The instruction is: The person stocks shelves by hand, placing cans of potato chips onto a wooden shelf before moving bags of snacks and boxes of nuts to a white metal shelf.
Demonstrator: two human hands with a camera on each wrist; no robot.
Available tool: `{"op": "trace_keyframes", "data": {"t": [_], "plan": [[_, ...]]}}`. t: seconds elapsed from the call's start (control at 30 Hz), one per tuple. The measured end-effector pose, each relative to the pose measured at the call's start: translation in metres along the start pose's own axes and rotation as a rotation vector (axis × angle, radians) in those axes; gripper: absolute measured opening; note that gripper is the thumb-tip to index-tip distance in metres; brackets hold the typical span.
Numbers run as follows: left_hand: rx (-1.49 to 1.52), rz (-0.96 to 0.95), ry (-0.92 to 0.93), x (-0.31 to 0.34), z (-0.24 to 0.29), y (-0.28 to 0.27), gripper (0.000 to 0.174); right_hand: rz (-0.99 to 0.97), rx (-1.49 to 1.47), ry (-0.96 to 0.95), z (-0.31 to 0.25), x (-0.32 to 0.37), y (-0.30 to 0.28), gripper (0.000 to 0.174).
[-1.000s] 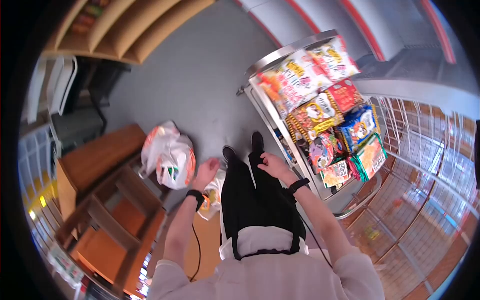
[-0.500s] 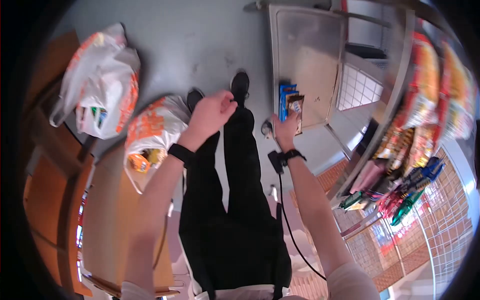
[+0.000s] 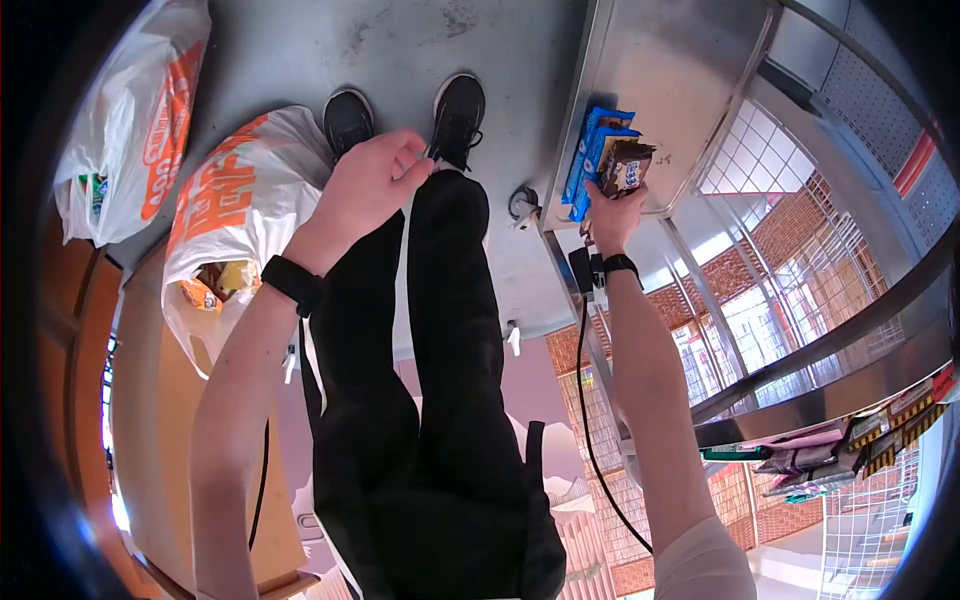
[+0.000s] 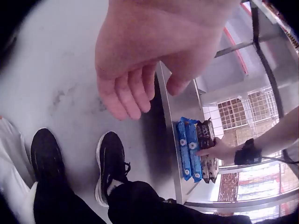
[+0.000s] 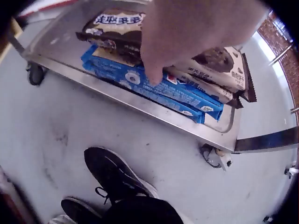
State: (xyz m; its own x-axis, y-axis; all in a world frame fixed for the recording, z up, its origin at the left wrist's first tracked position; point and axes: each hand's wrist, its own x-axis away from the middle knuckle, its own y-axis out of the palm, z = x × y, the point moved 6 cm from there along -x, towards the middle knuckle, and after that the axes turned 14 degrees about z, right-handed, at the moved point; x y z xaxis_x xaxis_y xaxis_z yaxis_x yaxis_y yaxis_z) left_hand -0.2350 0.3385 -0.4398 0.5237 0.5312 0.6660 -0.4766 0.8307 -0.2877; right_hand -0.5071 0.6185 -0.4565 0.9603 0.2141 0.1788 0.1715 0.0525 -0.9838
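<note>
In the head view, my right hand reaches down to the lower shelf of a metal trolley and grips brown cookie packets. Its thumb lies along the near side, over the blue packets; the other fingers are mostly hidden behind the hand. Two blue packets stand side by side along the shelf's edge, next to the brown ones. My left hand hangs in the air above the shoes, holding nothing, its fingers loosely bent in the left wrist view.
White plastic bags with orange print stand on the floor at left, the nearer bag holding packaged food. Above the lower shelf, the trolley's upper level carries snack packets. White wire racks stand beyond the trolley; a caster sits at its corner.
The view has tilted down and closer to the trolley's lower shelf. My right hand has gone from beside my leg down to the cookie packets there. The left hand stays in the air, still holding nothing.
</note>
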Motion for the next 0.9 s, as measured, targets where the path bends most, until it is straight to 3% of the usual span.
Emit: {"op": "trace_keyframes", "data": {"t": [0.17, 0.2, 0.37, 0.4, 0.43, 0.5, 0.6, 0.77, 0.83, 0.9], "plan": [[-0.015, 0.012, 0.001, 0.003, 0.011, 0.008, 0.025, -0.079, -0.03, 0.04, 0.001, 0.002, 0.0, 0.074], [-0.006, 0.011, 0.03, 0.003, 0.019, 0.008, 0.026, 0.043, -0.013, -0.072, -0.008, 0.003, -0.007, 0.061], [-0.01, -0.026, 0.169, 0.006, 0.046, 0.007, 0.035, 0.073, -0.216, 0.035, -0.049, 0.018, -0.024, 0.063], [0.036, -0.064, 0.135, 0.005, 0.053, 0.009, 0.037, -0.025, -0.393, 0.097, -0.07, 0.025, -0.03, 0.063], [0.037, -0.128, 0.14, 0.005, 0.058, 0.013, 0.05, -0.125, -0.565, 0.159, -0.09, 0.035, -0.034, 0.062], [0.039, -0.094, 0.252, 0.005, 0.065, 0.019, 0.065, -0.231, -0.711, 0.124, -0.108, 0.054, -0.017, 0.063], [0.052, -0.046, 0.29, 0.005, 0.073, 0.029, 0.076, -0.391, -0.998, 0.283, -0.17, 0.084, -0.03, 0.067], [0.065, 0.064, 0.226, -0.001, 0.068, 0.016, 0.078, -0.508, -1.172, 0.611, -0.214, 0.117, -0.03, 0.06], [0.019, 0.042, 0.049, -0.004, 0.057, 0.011, 0.073, -0.531, -1.118, 0.51, -0.221, 0.121, -0.031, 0.055], [0.016, 0.081, 0.1, -0.002, 0.056, 0.007, 0.064, -0.62, -1.343, 0.471, -0.231, 0.121, -0.034, 0.055]]}}
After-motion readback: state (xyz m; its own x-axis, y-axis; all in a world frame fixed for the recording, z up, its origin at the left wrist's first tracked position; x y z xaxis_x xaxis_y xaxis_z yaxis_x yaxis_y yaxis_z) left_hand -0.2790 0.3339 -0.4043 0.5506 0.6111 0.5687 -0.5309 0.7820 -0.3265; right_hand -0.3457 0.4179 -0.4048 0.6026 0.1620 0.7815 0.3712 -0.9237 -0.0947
